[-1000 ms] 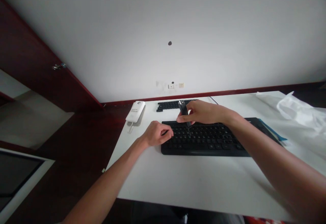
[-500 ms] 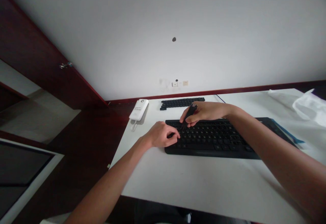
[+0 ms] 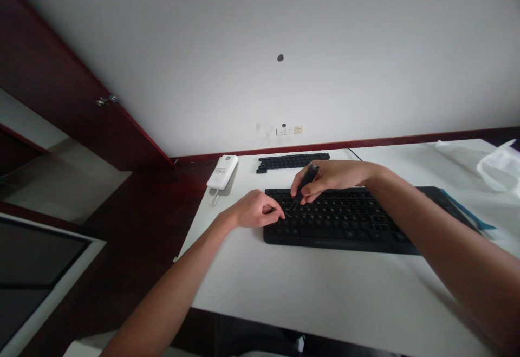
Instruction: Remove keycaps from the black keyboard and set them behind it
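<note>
A black keyboard point(image 3: 320, 233) lies on the white table, partly covered by my hands and right forearm. My right hand point(image 3: 320, 179) grips a black-handled keycap puller point(image 3: 305, 185), tilted, its thin wire ends down at the keys on the left side. Beside those ends, my left hand point(image 3: 260, 209) rests over the keyboard's left edge. Its thumb and forefinger are pinched together at the keys; whatever they hold is too small to make out. Behind the keyboard, loose black keycaps point(image 3: 294, 162) lie in rows.
A white power bank point(image 3: 222, 173) with a short cable lies at the back left of the white table point(image 3: 325, 286). At the right are a crumpled white bag point(image 3: 501, 167) and a blue strip point(image 3: 467, 212) beside the keyboard. Wall sockets point(image 3: 289, 130) sit behind.
The keycap puller has shifted slightly to the right and its wire ends show more clearly. My left thumb and forefinger have closed together. The whole view has moved a little.
</note>
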The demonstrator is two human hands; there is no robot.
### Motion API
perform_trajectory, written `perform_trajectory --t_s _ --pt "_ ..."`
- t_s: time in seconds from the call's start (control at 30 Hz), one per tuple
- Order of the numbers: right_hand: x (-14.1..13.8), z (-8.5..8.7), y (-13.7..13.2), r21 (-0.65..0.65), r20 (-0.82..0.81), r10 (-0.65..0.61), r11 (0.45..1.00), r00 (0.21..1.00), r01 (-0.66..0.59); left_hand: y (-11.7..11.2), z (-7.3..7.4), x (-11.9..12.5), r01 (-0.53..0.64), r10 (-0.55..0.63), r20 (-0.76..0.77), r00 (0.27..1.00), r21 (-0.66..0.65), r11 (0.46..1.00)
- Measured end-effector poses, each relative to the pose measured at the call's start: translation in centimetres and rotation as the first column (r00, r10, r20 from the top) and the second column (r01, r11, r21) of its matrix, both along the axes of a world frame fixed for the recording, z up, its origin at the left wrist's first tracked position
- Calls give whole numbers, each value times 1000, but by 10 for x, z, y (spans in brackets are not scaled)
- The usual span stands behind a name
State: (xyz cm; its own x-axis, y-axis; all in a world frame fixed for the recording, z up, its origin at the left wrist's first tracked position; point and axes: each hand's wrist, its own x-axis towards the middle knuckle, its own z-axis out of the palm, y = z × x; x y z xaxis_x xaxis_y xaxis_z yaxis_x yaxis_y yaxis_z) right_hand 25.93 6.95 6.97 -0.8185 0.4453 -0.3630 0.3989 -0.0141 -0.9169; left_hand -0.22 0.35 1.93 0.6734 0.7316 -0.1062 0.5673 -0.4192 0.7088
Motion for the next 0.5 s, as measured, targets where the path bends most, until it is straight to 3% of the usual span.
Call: perform_trajectory --t_s 0.37,0.5 --pt "-6 -20 3 -90 -24 -35 995 999 33 9 -3 -10 88 -70 81 994 -239 967" --pt "-6 -23 4 -108 -37 -37 994 999 33 13 -5 -13 103 -81 94 992 -265 959"
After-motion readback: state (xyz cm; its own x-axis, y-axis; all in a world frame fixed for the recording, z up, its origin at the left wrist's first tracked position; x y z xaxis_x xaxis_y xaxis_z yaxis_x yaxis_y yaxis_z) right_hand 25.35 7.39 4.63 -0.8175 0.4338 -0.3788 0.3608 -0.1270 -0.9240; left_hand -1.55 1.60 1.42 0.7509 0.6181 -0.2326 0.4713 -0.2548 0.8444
